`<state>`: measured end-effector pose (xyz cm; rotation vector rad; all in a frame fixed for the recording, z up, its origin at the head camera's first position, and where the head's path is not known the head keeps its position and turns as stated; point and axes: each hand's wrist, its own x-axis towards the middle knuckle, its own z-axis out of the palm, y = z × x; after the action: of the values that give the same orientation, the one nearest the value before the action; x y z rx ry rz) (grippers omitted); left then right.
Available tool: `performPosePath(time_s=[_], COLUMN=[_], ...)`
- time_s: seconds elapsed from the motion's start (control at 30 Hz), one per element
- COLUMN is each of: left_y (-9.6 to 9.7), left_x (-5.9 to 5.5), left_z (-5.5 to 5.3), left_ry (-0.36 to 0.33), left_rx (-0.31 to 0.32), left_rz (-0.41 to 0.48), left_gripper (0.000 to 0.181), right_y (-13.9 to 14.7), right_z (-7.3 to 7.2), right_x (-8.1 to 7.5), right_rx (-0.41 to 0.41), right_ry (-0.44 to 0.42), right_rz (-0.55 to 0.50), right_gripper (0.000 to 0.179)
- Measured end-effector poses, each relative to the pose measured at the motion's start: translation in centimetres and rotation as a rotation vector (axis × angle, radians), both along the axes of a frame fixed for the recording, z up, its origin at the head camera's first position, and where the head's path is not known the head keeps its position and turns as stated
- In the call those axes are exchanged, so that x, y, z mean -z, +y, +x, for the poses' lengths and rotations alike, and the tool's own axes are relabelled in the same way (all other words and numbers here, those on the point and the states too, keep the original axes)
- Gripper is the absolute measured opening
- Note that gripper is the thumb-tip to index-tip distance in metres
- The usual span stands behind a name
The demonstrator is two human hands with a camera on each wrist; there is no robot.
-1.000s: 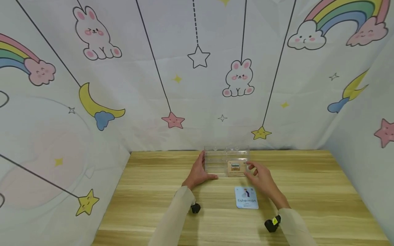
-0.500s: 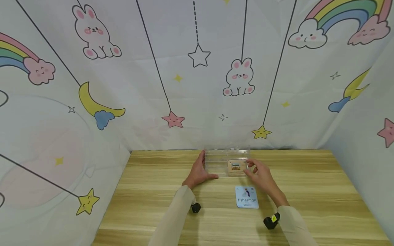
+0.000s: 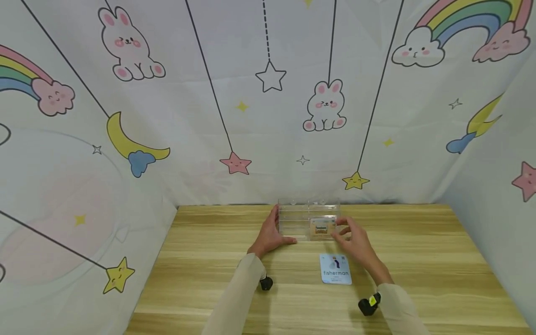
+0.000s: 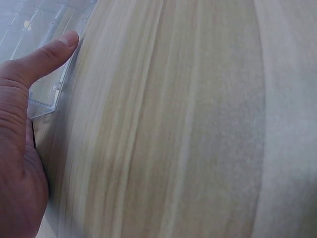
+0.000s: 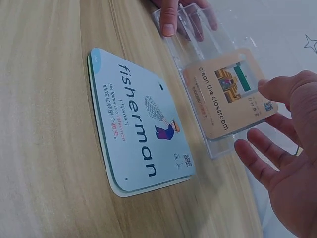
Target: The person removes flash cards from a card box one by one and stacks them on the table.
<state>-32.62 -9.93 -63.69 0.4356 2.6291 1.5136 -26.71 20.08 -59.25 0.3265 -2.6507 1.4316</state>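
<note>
A clear plastic rack with compartments (image 3: pixel 294 215) stands near the table's back edge. My left hand (image 3: pixel 269 236) holds its left side, thumb (image 4: pixel 52 52) along the front and the other fingers partly hidden around the side. My right hand (image 3: pixel 356 239) pinches the right edge of an orange flashcard (image 3: pixel 321 229) between thumb and forefinger. In the right wrist view this card (image 5: pixel 218 101) reads "clean the classroom" and leans back in the rack's lower right compartment. Its other fingers are loosely bent beside the rack.
A light blue "fisherman" flashcard (image 3: pixel 336 269) lies on the wooden table (image 3: pixel 301 307) in front of the rack; the right wrist view shows a second layer under its edge. A white cloth wall (image 3: pixel 201 186) printed with rabbits and stars stands close behind the rack.
The orange card's face has tilted slightly and looks paler, with more glare. Both hands have stayed almost in place, and the blue card lies where it was.
</note>
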Motion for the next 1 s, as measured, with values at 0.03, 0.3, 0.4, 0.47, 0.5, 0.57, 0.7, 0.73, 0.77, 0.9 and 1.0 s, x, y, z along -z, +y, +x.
performPosePath(time_s=[0.03, 0.3, 0.4, 0.47, 0.5, 0.57, 0.7, 0.73, 0.77, 0.9, 1.0], left_y=[0.0, 0.1, 0.2, 0.2, 0.2, 0.3, 0.2, 0.2, 0.2, 0.1, 0.0], left_x=[0.0, -0.1, -0.2, -0.2, -0.2, -0.2, 0.0, 0.0, 0.1, 0.2, 0.2], left_z=[0.0, 0.1, 0.2, 0.2, 0.2, 0.1, 0.1, 0.1, 0.0, -0.1, 0.0], left_ry=[0.002, -0.019, -0.023, -0.023, -0.019, -0.020, 0.003, 0.005, 0.009, 0.014, 0.003], left_rx=[0.000, -0.006, -0.008, -0.010, -0.010, -0.010, 0.001, 0.002, 0.003, -0.001, -0.004], left_rz=[0.001, -0.009, -0.010, -0.009, -0.007, -0.006, 0.011, 0.010, 0.009, 0.008, 0.010], left_gripper=[0.134, 0.135, 0.135, 0.135, 0.134, 0.135, 0.134, 0.135, 0.135, 0.135, 0.135], right_y=[0.0, -0.4, -0.5, -0.5, -0.5, -0.5, -0.4, -0.4, -0.3, -0.1, 0.1], right_z=[0.0, 0.0, -0.1, -0.1, -0.2, -0.2, -0.2, -0.2, -0.2, -0.1, 0.1], right_x=[0.1, 0.0, -0.4, -0.7, -0.8, -1.1, -1.5, -1.6, -1.7, -2.1, -2.4], right_rx=[-0.008, -0.048, -0.037, -0.031, -0.029, -0.024, -0.014, -0.012, -0.011, -0.010, -0.014], right_ry=[0.001, 0.019, 0.026, 0.036, 0.041, 0.048, 0.061, 0.062, 0.065, 0.070, 0.074], right_rz=[-0.009, 0.014, 0.012, 0.013, 0.014, 0.020, 0.034, 0.034, 0.032, 0.023, 0.021], right_gripper=[0.034, 0.023, 0.027, 0.029, 0.029, 0.031, 0.033, 0.033, 0.034, 0.037, 0.038])
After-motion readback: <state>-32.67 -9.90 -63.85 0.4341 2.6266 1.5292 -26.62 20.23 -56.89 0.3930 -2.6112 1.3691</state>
